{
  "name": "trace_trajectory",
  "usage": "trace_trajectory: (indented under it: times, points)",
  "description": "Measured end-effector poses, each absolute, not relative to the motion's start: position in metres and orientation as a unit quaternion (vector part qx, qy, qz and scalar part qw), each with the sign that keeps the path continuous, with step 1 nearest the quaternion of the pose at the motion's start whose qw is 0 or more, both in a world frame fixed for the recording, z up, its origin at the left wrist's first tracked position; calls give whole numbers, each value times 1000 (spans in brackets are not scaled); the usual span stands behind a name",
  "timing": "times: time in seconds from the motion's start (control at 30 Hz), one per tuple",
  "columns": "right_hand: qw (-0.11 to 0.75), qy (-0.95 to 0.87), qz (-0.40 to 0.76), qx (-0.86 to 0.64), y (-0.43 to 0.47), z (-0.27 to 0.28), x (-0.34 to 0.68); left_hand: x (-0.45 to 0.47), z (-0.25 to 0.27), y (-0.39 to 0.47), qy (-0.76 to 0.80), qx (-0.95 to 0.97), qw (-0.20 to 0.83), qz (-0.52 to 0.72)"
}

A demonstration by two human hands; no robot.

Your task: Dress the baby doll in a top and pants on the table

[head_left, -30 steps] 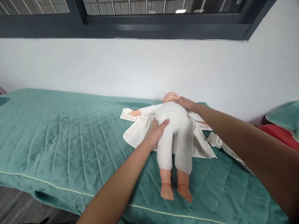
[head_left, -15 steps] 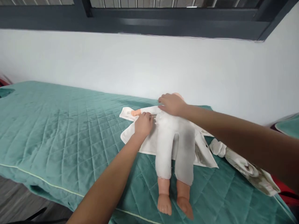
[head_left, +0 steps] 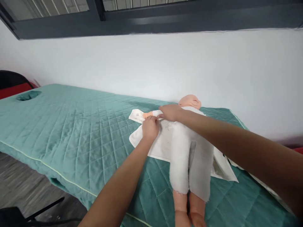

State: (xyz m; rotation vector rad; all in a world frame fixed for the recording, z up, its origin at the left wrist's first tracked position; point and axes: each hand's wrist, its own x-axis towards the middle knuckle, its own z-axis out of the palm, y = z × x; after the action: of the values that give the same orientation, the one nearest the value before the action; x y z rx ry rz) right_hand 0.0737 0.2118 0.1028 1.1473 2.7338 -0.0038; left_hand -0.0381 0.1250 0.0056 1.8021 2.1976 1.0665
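Observation:
A doll with a white cloth body lies on its back, its head by the wall and its bare feet towards me. Beneath it a white baby shirt is spread out, one sleeve reaching left past the doll's hand. My left hand has its fingers curled on the shirt's edge, just below that doll arm. Across the doll's chest comes my right arm; my right hand closes over the doll's arm, fingertips close to my left hand. The exact grip is partly hidden.
Green quilted cover lies over the bed, with a round hole at the far left. A white wall and dark window frame rise behind. Patterned cloth lies partly under my right forearm. A red and black chair stands left.
My view has turned left, so things sit further right. My right hand has moved down from beside the doll's head to its arm, close to my left hand. The doll's head is now uncovered.

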Motion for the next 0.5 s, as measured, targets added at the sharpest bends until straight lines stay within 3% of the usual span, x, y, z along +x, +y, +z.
trace_trajectory:
  times: [0.23,0.5]
  points:
    - [61,912,-31,404,202,132,103,-47,-2,126,651,425,144,612]
    - [87,924,-40,370,191,129,124,-54,-7,131,603,316,204,704]
